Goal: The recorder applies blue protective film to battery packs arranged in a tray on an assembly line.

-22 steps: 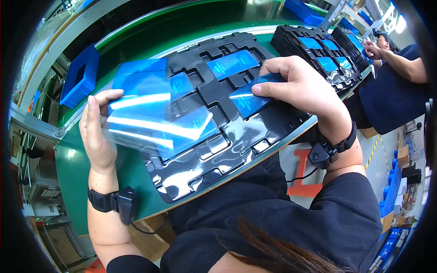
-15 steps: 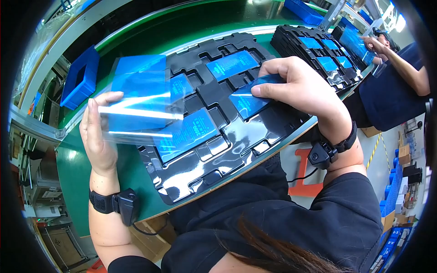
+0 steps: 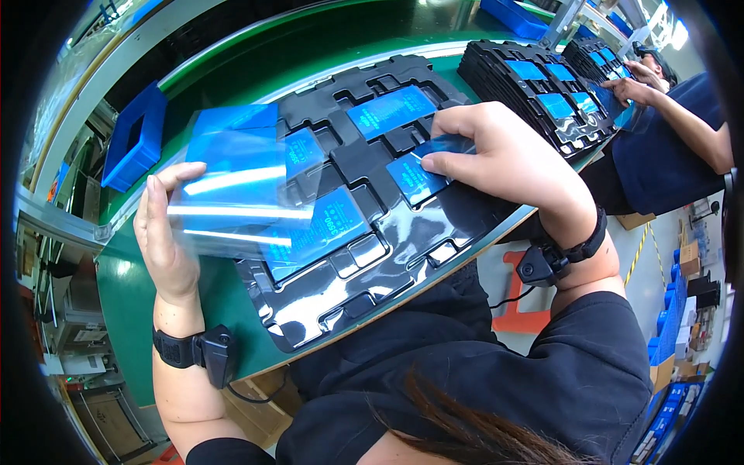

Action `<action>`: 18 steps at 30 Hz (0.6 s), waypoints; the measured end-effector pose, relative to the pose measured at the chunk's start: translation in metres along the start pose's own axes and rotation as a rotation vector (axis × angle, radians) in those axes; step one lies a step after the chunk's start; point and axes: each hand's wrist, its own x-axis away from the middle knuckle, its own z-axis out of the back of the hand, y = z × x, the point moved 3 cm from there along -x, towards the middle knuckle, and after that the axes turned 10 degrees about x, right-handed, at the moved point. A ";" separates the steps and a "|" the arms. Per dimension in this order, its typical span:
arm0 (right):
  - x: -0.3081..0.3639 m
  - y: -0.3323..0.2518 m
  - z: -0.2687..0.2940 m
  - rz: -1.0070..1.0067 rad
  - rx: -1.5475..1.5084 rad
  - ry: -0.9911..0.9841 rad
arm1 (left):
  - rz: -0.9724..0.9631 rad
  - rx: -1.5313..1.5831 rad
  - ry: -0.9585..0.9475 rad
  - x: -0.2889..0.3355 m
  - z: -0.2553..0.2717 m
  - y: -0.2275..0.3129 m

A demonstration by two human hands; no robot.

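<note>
Thin, clear bluish plastic film sheets (image 3: 232, 182) are held at their left edge by my left hand (image 3: 167, 240), thumb against fingers. They overhang the left part of a black moulded tray (image 3: 298, 314). Flat blue battery packs sit in its recesses: one at the back (image 3: 391, 110), one at the front left (image 3: 333, 225), one at the left (image 3: 304, 149) partly behind the sheets. My right hand (image 3: 508, 151) is over the right-hand pack (image 3: 415, 182), thumb and forefinger closed on a piece of blue film (image 3: 453, 145) above it. My fingers hide part of that pack.
The tray rests on a green table (image 3: 128, 302). A blue bin (image 3: 138, 136) stands at the left, another blue bin (image 3: 513, 19) at the back. To the right is a stack of black trays (image 3: 496, 74) with blue packs, beside a co-worker (image 3: 674, 147) in dark clothing.
My right hand has shifted slightly left, and the film in it covers less of the pack. The sheets in my left hand have tilted a little. The co-worker's hands have lowered with a film.
</note>
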 end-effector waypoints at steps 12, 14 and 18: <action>0.010 0.007 0.024 -0.083 0.395 0.258 | 0.004 0.009 -0.002 0.001 0.001 0.000; 0.015 0.010 0.020 -0.117 0.420 0.299 | -0.024 -0.038 -0.022 0.001 0.001 0.001; 0.026 0.022 0.016 -0.229 0.505 0.259 | 0.045 0.000 -0.010 0.002 0.006 -0.003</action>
